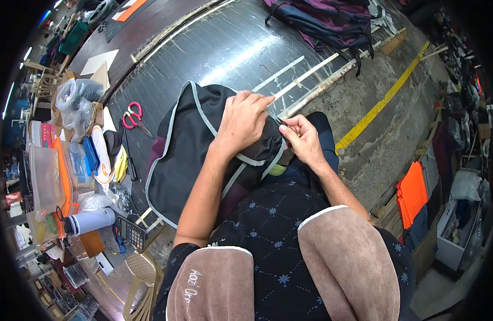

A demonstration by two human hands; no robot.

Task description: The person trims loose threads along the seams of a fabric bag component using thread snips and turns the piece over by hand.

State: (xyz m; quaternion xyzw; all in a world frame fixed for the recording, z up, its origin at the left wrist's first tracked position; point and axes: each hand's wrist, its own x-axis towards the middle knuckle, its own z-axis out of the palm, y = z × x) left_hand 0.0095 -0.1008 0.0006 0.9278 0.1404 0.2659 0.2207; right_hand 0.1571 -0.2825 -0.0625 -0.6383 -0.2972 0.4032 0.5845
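A black fabric bag piece with grey bound edges and purple panels lies over the table edge and my lap. My left hand is on its upper right part, fingers bent and closed on the cloth, one finger pointing out to the right. Close beside it, my right hand pinches a small dark pointed tool at the grey-bound edge. Most of that tool is hidden in the fingers, so its kind is unclear. A bit of lime-green fabric shows below the right hand.
Red-handled scissors lie on the dark table, left of the bag piece. A purple and black backpack rests at the far edge. At left are a light blue bottle, a calculator and plastic bags.
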